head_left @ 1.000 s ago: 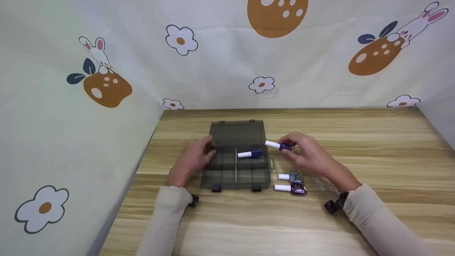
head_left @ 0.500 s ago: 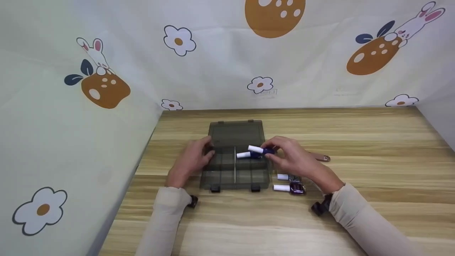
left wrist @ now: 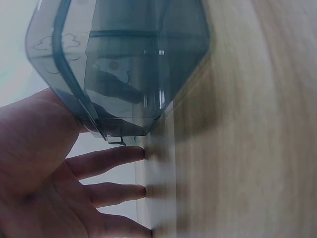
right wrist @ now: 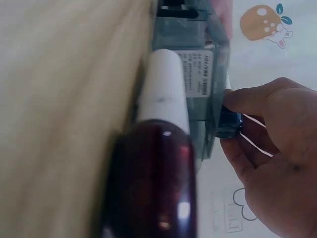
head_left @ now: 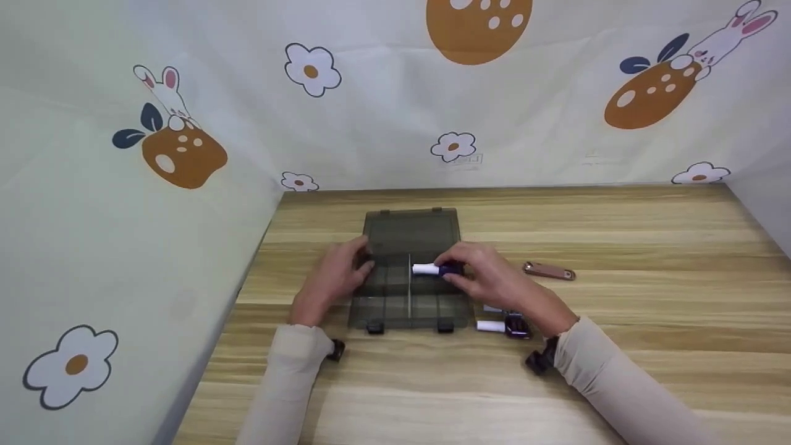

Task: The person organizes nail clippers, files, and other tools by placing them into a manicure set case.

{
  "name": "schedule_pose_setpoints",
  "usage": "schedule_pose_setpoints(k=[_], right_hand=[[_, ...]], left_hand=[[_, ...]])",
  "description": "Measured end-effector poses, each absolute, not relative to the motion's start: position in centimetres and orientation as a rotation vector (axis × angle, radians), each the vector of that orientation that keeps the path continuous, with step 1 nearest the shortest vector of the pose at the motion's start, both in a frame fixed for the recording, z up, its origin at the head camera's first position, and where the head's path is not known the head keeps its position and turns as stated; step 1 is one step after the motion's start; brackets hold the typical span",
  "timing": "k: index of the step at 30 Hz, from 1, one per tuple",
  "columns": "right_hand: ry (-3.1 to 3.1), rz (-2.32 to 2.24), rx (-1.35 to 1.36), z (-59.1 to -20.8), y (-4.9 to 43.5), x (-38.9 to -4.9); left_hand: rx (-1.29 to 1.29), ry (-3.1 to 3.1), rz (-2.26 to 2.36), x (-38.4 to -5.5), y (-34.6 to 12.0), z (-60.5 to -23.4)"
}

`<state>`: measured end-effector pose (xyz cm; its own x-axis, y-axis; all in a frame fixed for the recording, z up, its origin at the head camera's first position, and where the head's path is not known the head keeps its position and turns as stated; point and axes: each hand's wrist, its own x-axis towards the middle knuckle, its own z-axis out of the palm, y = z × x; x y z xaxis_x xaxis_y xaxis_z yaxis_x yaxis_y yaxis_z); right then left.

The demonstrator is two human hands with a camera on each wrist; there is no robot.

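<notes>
A grey see-through compartment box (head_left: 426,308) lies with its lid (head_left: 411,232) folded back on the table. My right hand (head_left: 488,275) pinches a dark blue nail polish bottle (head_left: 450,269) with a white cap, low over the box's right compartment. In the right wrist view its thumb and fingers close on that bottle (right wrist: 229,124) beside the box wall. Another blue bottle lying in that compartment is hidden. At the box's left edge rests my left hand (head_left: 334,275); in the left wrist view, several of its fingers (left wrist: 111,161) extend straight, tips near the tabletop.
Right of the box lie a purple nail polish bottle (head_left: 516,326) and another bottle with a white cap (head_left: 492,308), partly covered by the right wrist. A pinkish nail clipper (head_left: 549,271) lies farther right. A patterned cloth (head_left: 371,123) hangs behind the table.
My right hand has moved left and down, carrying the blue nail polish bottle from beside the box to over its right compartment. The nail clipper has come into view. My left hand stays put.
</notes>
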<state>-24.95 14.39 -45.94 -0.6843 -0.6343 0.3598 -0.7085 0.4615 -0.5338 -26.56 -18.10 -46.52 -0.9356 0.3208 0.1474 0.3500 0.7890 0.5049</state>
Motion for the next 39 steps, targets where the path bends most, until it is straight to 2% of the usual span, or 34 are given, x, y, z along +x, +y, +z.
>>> schedule_pose_setpoints(k=[14, 39], right_hand=[[-2.624, 0.981, 1.289, -46.1, 14.4, -24.9], [-2.693, 1.124, 1.161, -45.3, 15.4, -24.8]], left_hand=[[-0.583, -2.895, -0.783, -26.7, -18.0, -46.6], [-0.572, -2.906, -0.811, -26.7, -18.2, -46.7]])
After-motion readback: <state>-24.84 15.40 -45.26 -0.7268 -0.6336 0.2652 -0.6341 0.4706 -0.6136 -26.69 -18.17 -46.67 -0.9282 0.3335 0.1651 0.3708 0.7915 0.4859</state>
